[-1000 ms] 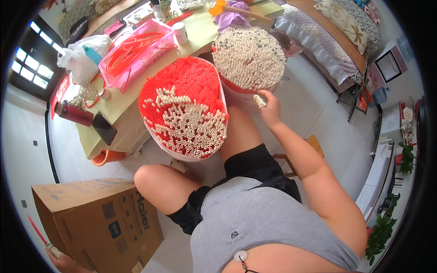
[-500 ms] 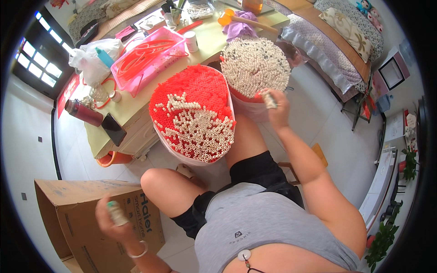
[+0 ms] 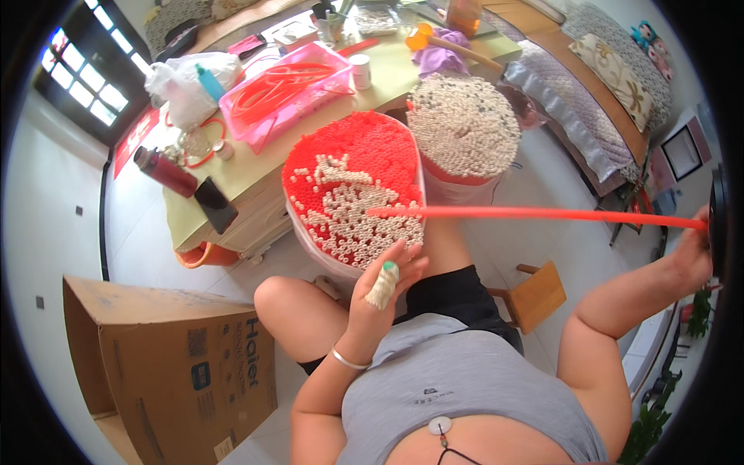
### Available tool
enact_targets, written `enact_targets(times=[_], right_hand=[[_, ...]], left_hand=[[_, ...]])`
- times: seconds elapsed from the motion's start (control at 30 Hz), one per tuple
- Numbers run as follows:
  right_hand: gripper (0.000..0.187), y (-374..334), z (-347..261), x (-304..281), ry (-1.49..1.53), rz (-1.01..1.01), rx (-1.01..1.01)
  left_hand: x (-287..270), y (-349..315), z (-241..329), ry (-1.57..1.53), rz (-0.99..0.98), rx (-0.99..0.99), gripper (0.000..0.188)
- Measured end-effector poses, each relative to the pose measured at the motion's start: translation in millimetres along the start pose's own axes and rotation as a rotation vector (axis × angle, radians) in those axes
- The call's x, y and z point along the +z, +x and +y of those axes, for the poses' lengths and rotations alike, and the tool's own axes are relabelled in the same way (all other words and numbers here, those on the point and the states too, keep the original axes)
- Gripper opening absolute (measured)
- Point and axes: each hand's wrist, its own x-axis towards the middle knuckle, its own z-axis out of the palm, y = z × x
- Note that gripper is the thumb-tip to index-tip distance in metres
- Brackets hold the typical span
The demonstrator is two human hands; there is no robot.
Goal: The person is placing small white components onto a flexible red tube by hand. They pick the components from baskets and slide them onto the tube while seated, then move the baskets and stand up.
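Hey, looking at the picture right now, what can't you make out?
All in the head view:
Right hand: exact grip on the long red strip, obscured at the picture's dark right rim.
Left hand: the skin under the cream wrap, covered by it.
Tube bundle nearer the knees: lower ends, hidden by its pale wrapping.
Cardboard box: most of the inside, hidden by its side panel.

Big dark lettering (image 3: 250, 353) runs down the cardboard box (image 3: 155, 372), next to a code square (image 3: 198, 341) and dark blue icon (image 3: 200, 376). Gray top (image 3: 480, 364)'s got a small dark logo (image 3: 430, 391) plus tiny letters (image 3: 428, 401) too.
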Motion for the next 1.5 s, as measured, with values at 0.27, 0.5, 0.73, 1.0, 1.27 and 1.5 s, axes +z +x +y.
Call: enact_targets(times=[0.27, 0.5, 0.73, 1.0, 1.27, 1.5], right_hand=[[0.025, -92.3, 98.3, -167.7, 0.291, 0.660, 0.293], [0.034, -150.7, 208.3, -165.8, 0.618, 0.649, 0.519], [0.016, -133.7, 241.3, -92.0, 0.868, 0.743, 0.528], [0.023, -150.0, 212.3, -29.4, 0.214, -0.298, 0.857], [0.014, -214.8, 226.6, 80.5, -0.517, -1.373, 1.181], [0.019, -247.4, 229.4, 86.4, -0.644, -1.508, 1.127]], left_hand=[[-17.1, 11.3, 28.6, -0.321, -0.001, 0.416, 0.044], [-12.8, -6.2, 70.4, -0.410, -0.024, 0.659, 0.029], [-15.4, -12.1, 95.7, -0.452, -0.054, 0.814, 0.028], [-26.4, -46.0, 111.2, 0.077, -0.607, 0.352, 0.026], [-5.6, -79.4, 65.3, 0.972, -0.194, 0.022, 0.016], [-6.5, -86.3, 41.0, 1.237, -0.149, 0.017, 0.013]])
